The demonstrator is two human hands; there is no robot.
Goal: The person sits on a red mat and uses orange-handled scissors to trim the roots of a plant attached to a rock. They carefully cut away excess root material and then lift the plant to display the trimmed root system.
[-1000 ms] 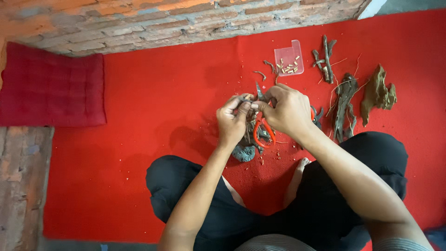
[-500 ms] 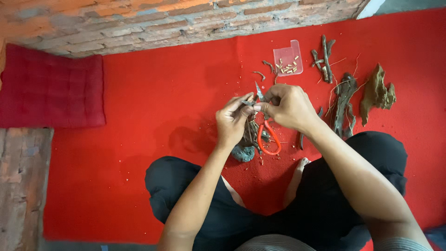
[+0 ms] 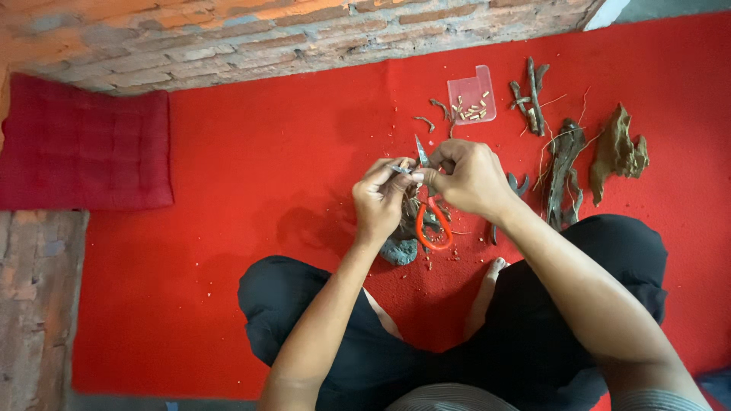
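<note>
A small twig piece [image 3: 402, 167] sits pinched between the fingertips of the left hand [image 3: 381, 199], raised above the red mat [image 3: 251, 183] in front of the seated person's crossed legs. The left grip is clamped on that piece. Touching it from the right is the right hand [image 3: 470, 176], its grip closed around a pair of scissors [image 3: 428, 205] — the orange handle loops hang below the fingers and the blade tips point up, away from the person, just beside the twig piece.

Directly under the hands lies a dark lump of wood [image 3: 403, 242] on the mat, partly hidden by the wrists. Further from the person, a clear plastic tray [image 3: 472, 95] holds small pale cut bits, with a couple of loose curved twigs [image 3: 434, 114] just left of it. To the right of the tray are a bundle of sticks [image 3: 531, 95], a long dark root piece [image 3: 563, 171] and a brown, jagged chunk of driftwood [image 3: 617, 151], set apart from one another. A red cushion [image 3: 84, 152] rests at the mat's left edge, against the brick wall [image 3: 228, 38] — well apart from the hands.
</note>
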